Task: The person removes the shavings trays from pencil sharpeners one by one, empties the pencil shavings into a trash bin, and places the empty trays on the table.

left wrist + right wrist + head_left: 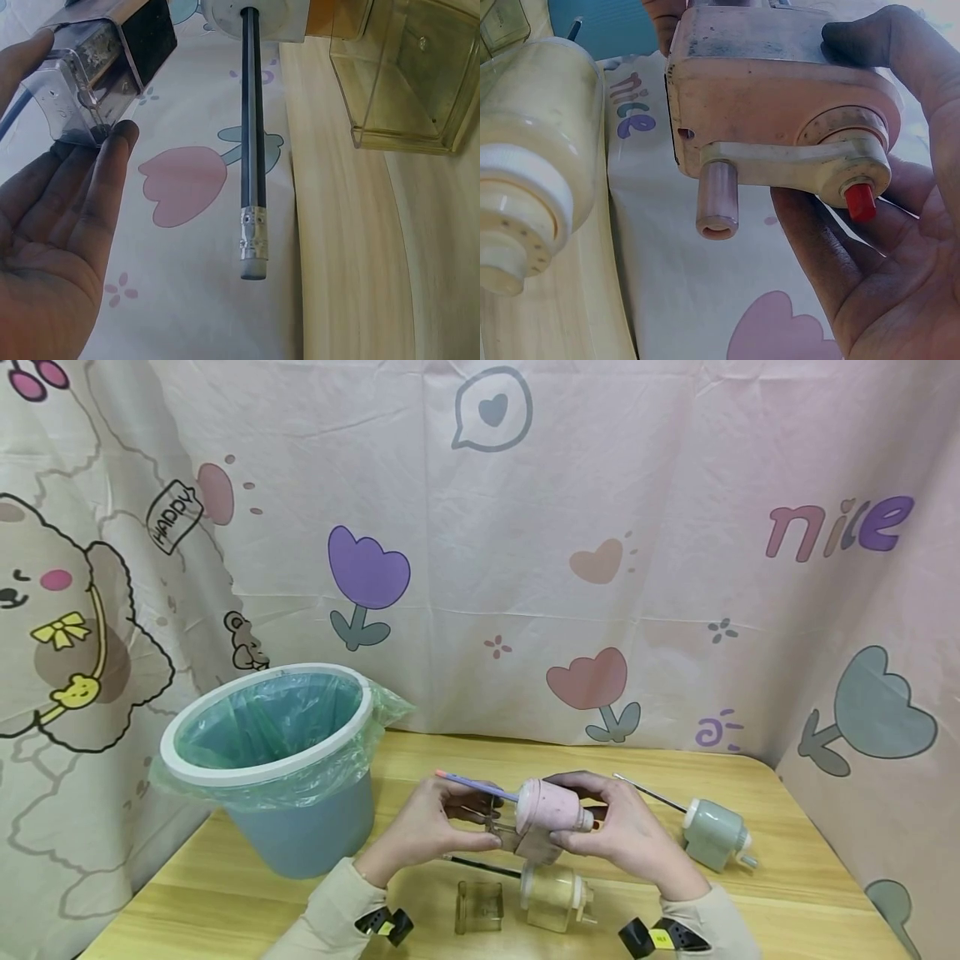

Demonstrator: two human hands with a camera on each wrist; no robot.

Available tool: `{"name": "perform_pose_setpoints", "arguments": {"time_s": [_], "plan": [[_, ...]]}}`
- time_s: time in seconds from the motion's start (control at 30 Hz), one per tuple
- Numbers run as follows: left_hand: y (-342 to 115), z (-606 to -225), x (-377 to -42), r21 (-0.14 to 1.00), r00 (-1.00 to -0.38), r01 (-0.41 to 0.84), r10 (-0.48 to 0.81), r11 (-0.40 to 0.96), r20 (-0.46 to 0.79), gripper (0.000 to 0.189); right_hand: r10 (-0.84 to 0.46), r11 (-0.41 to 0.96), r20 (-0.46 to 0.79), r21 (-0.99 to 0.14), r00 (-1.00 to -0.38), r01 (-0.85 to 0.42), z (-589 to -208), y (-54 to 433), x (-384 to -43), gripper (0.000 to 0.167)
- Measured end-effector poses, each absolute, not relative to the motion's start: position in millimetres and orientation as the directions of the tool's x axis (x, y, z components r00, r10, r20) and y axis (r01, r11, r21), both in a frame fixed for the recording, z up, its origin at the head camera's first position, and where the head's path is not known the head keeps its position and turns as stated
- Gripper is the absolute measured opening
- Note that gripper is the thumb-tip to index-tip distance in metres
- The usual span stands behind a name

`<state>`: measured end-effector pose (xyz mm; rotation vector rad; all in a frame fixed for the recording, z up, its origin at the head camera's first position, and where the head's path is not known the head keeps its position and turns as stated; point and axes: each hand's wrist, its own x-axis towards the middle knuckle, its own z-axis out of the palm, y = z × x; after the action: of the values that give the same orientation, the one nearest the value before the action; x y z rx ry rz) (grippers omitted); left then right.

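Observation:
Above the table, my right hand (630,828) grips a pink crank pencil sharpener (551,806) at its crank end, thumb on one side and fingers on the other. Its pale crank (780,163) with a red knob shows in the right wrist view. A purple pencil (480,786) sticks out of its front. My left hand (423,828) holds a clear shavings drawer (82,112) between thumb and fingertips, at the opening of the pink body. Just below stands a yellow sharpener (550,897) holding a black pencil (253,135); its loose-looking clear yellowish drawer (480,907) rests beside it.
A grey-green sharpener (716,833) with a dark pencil stands to the right on the wooden table (795,835). At the left is a blue bin (300,847) lined with a green plastic bag (277,718). A printed curtain (480,552) hangs behind the table.

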<state>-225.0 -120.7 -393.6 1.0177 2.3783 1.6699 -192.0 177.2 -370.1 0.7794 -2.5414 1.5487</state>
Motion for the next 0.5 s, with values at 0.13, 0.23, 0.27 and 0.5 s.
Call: {"name": "perform_pose_setpoints", "arguments": {"time_s": [0.13, 0.23, 0.27, 0.5], "plan": [[-121.9, -393.8, -226.4, 0.860, -0.791, 0.466, 0.533, 0.208, 0.301, 0.051, -0.380, 0.381, 0.304, -0.809, -0.874, -0.447, -370.3, 179.7, -193.2, 0.057], [-122.8, -394.1, -227.1, 0.862, -0.798, 0.461, 0.525, 0.212, 0.297, 0.050, -0.386, 0.368, 0.302, -0.817, -0.872, -0.445, -370.3, 180.8, -194.3, 0.058], [-123.1, -394.4, -227.3, 0.862, -0.799, 0.460, 0.522, 0.213, 0.298, 0.049, -0.387, 0.361, 0.300, -0.821, -0.872, -0.443, -370.4, 181.2, -194.6, 0.058], [-124.5, -394.3, -228.2, 0.852, -0.804, 0.472, 0.509, 0.227, 0.309, 0.049, -0.383, 0.363, 0.289, -0.826, -0.877, -0.431, -371.7, 184.2, -196.2, 0.059]]}}
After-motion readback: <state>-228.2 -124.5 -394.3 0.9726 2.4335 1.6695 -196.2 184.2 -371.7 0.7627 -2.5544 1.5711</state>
